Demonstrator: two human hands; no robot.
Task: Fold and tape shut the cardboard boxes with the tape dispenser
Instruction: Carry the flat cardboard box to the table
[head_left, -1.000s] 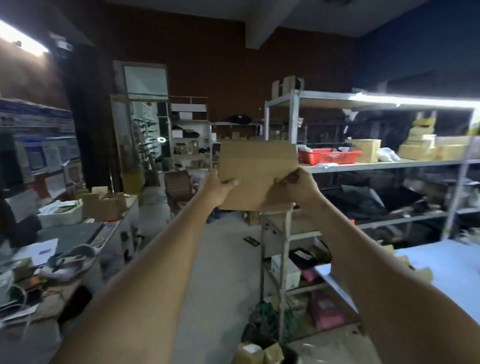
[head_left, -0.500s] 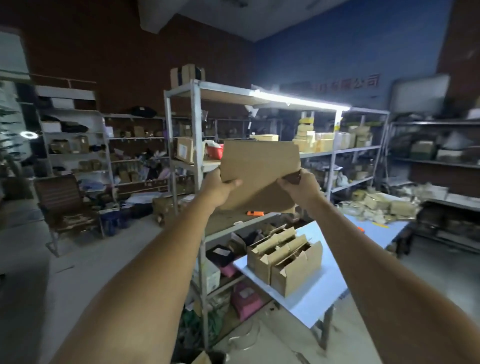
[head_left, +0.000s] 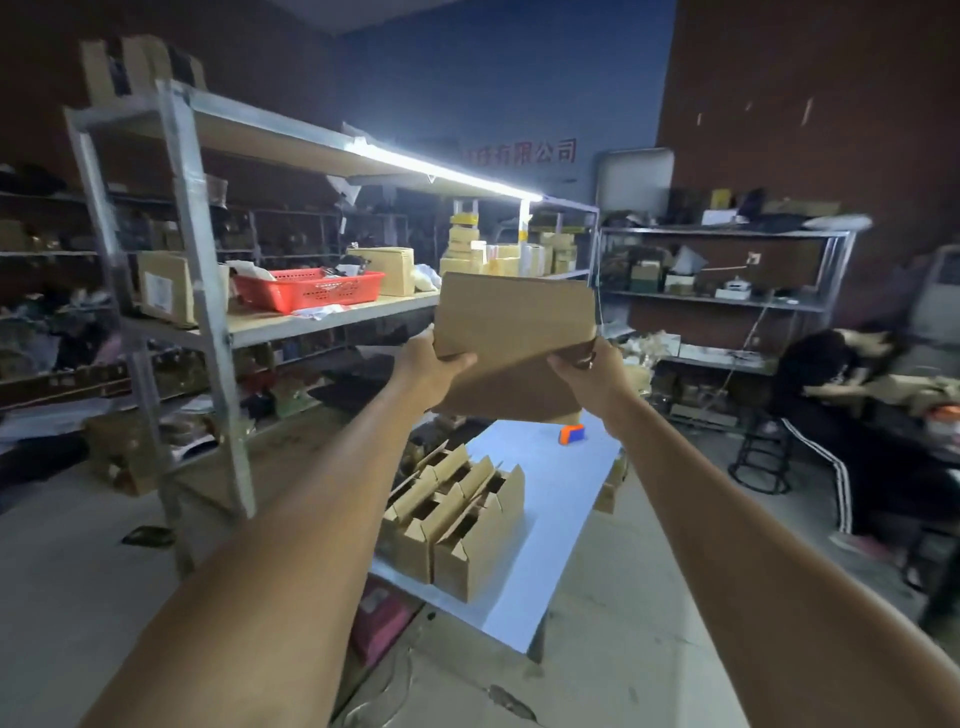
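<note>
Our left hand and right hand clamp their fingers on a flat, unfolded box, while open boxes on the near table await taping.

The left grip and right grip pinched a flattened brown cardboard box by its lower corners, holding it above a white bench. A cluster of open-flapped brown cardboard boxes stood on the bench. Farther along it lay a small orange-and-blue object. A red plastic basket sat on the grey metal shelving at left.
</note>
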